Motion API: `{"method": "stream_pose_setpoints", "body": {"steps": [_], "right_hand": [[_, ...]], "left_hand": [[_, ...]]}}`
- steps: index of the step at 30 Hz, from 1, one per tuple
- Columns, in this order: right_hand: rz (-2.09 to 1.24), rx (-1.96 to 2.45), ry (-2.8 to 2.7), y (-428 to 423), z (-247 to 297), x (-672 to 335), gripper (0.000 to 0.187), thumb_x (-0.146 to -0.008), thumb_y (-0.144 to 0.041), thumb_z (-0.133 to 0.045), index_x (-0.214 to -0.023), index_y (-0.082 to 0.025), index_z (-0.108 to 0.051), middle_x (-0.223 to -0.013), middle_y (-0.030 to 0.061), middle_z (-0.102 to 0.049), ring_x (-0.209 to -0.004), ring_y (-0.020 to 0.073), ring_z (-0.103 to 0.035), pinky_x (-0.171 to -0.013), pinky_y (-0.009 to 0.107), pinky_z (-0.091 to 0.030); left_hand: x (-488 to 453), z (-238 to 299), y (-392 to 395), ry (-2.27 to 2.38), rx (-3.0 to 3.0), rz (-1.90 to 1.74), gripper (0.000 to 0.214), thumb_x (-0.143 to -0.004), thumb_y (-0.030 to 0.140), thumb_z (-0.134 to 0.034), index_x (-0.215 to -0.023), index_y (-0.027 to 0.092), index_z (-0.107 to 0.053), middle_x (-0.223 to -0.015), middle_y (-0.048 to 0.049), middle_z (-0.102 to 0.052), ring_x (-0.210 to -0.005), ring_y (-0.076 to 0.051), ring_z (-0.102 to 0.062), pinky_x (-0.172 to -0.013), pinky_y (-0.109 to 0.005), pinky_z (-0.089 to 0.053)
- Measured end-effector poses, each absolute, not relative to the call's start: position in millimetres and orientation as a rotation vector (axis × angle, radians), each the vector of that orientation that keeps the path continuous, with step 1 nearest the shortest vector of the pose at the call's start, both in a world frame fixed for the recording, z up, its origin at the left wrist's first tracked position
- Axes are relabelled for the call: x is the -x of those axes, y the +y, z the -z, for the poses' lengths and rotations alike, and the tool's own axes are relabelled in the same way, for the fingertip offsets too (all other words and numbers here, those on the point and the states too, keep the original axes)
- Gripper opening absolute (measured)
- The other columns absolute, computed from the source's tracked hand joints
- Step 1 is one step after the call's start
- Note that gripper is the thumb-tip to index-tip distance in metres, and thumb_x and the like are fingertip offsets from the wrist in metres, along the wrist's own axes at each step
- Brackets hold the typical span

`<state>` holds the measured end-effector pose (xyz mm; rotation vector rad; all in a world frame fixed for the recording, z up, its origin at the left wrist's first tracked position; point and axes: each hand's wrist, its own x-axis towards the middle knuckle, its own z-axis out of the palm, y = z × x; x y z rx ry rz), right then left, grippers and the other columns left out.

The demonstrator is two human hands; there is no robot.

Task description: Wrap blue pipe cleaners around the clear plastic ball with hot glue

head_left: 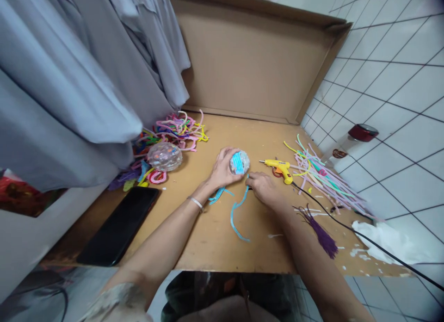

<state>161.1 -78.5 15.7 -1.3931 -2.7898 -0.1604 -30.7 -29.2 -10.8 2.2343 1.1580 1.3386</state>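
My left hand is wrapped round a clear, roundish ball whose side carries a patch of bright blue strips. Just right of the ball, my right hand pinches the upper end of a long blue pipe cleaner, which curls down over the table. Short blue pipe cleaner pieces lie below my left wrist. A yellow glue gun rests to the right of my right hand, its nozzle pointing left.
A second clear ball sits by a tangled heap of coloured pipe cleaners. A black phone lies front left. On the right are straight pipe cleaners, a purple bundle, a black cord and a jar. Cardboard stands behind.
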Motion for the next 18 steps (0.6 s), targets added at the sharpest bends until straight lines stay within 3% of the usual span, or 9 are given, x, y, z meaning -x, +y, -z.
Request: {"method": "stream_pose_setpoints", "body": {"steps": [4,11,18], "right_hand": [[0.015,1.178,-2.573,-68,-9,-179,0.023,-0.088,-0.007,-0.049,-0.081,-0.017,-0.069,-0.081,0.0059,-0.067,-0.076,0.0165,-0.061,-0.066,0.026,-0.041],[0.157,0.894,-1.922,-66,-18,-188,0.020,-0.091,-0.012,-0.049,-0.091,-0.021,-0.067,-0.088,0.0066,-0.069,-0.085,0.0179,-0.067,-0.076,0.032,-0.054],[0.183,0.781,-1.859,-82,-17,-160,0.023,-0.092,-0.011,-0.046,-0.097,-0.022,-0.066,-0.100,0.0087,-0.072,-0.095,0.0178,-0.069,-0.083,0.037,-0.058]], "left_hand": [[31,10,-30,1.145,-2.224,-1.349,0.081,-0.057,0.024,-0.080,-0.131,0.021,-0.049,-0.129,-0.0102,-0.045,-0.126,-0.030,-0.047,-0.111,-0.046,-0.041],[29,8,-35,1.071,-2.241,-1.317,0.081,-0.057,0.024,-0.080,-0.132,0.024,-0.049,-0.132,-0.0116,-0.043,-0.128,-0.032,-0.045,-0.112,-0.047,-0.040],[26,6,-39,1.052,-2.343,-1.259,0.077,-0.061,0.025,-0.077,-0.132,0.022,-0.048,-0.133,-0.0123,-0.043,-0.130,-0.030,-0.046,-0.110,-0.044,-0.042]]}}
